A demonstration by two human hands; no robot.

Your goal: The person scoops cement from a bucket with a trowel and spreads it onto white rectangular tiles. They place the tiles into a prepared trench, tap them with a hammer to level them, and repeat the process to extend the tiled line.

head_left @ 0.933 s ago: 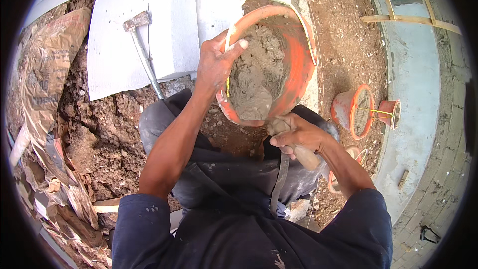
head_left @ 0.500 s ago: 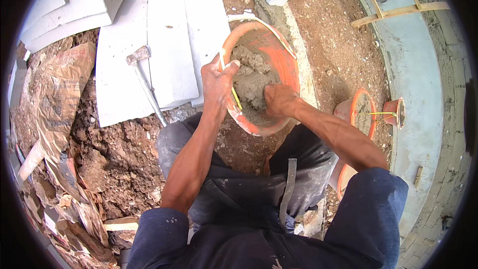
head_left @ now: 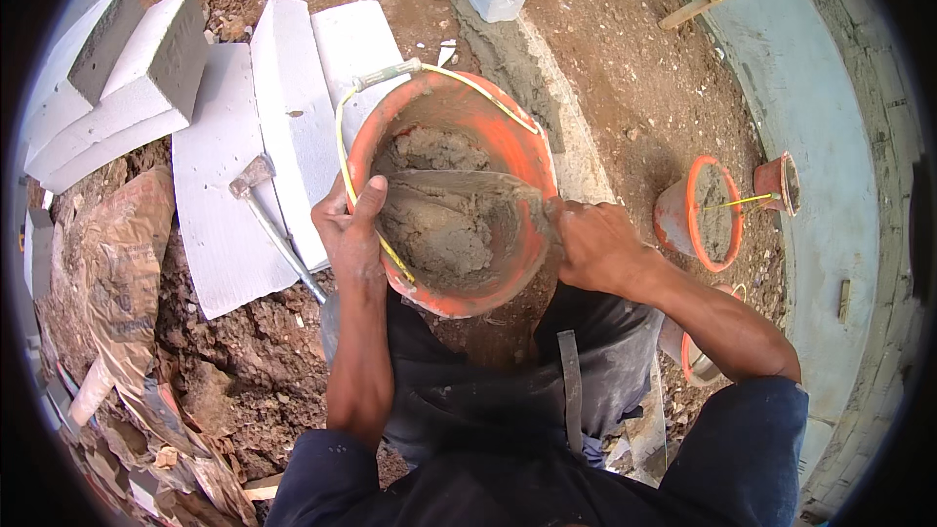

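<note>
Inside orange bucket (head_left: 454, 306), mortar-coated blade (head_left: 447, 199), handle hidden by right hand (head_left: 600, 249)

Navy short sleeves (head_left: 742, 439), dusty dark trousers (head_left: 617, 356)

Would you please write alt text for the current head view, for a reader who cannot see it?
A person's left hand grips an orange bucket of grey mortar while the right hand holds a trowel, its blade inside. A hammer rests on white blocks at left; more buckets are at right.
</note>
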